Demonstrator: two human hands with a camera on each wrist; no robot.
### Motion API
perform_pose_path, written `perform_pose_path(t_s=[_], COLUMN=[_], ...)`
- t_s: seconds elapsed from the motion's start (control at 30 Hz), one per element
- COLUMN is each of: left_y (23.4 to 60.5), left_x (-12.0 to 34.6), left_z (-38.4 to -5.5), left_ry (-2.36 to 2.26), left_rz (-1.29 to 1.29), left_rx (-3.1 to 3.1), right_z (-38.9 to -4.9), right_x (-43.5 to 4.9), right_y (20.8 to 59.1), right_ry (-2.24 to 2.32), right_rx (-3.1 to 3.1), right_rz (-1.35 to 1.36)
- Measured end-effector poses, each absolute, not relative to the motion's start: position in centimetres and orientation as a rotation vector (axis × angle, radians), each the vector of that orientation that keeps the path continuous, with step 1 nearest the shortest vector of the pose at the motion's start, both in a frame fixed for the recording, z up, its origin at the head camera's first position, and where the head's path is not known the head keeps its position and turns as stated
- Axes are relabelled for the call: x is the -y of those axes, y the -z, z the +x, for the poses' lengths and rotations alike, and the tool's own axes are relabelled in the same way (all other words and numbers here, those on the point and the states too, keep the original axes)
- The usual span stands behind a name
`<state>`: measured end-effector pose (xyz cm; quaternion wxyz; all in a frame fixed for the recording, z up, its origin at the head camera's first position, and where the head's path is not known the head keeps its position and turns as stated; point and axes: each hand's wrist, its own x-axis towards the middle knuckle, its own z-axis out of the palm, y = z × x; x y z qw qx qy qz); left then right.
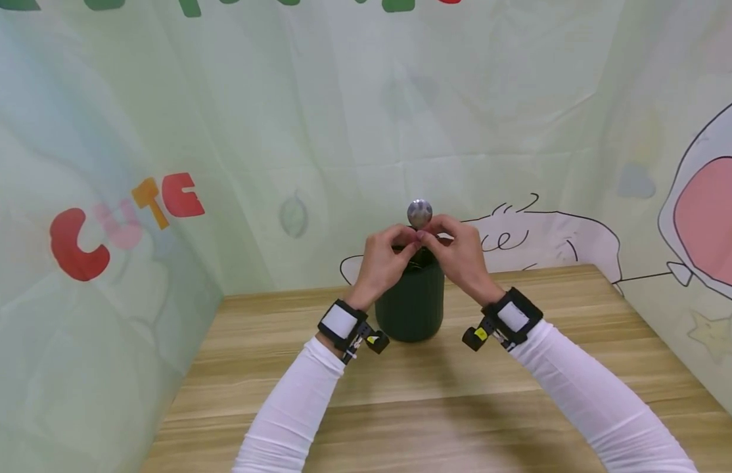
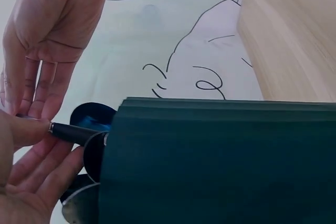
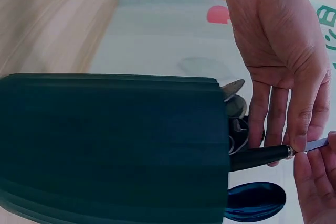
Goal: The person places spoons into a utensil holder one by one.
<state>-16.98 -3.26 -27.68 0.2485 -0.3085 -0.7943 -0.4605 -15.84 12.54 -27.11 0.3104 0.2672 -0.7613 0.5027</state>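
A metal spoon with a round, shiny bowl (image 1: 420, 213) stands bowl-up over a dark green ribbed holder (image 1: 411, 305). Its black handle (image 3: 260, 158) runs down into the holder. My left hand (image 1: 382, 259) and right hand (image 1: 462, 256) meet just below the bowl. Both pinch the spoon between thumb and fingers, around the metal neck above the black handle. In the wrist views, the fingertips of the two hands almost touch. The lower part of the handle is hidden inside the holder.
Other utensils stick out of the holder, among them a dark, glossy spoon head (image 3: 256, 202) and a rounded metal one (image 2: 81, 208). The holder stands on a wood-grain table (image 1: 366, 427), near the printed curtain (image 1: 354, 118) at the back.
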Motion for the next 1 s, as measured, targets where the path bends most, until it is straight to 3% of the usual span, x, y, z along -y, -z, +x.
perform_pose_path(t_s=[1.0], left_y=[29.1], left_x=[3.6], left_z=[-16.9], left_ry=[1.209], left_rz=[-0.823], left_rx=[2.267], right_z=[-16.4], right_x=[-12.6], right_y=[30.8], right_ry=[-1.190], right_rx=[2.118], right_rz=[0.657])
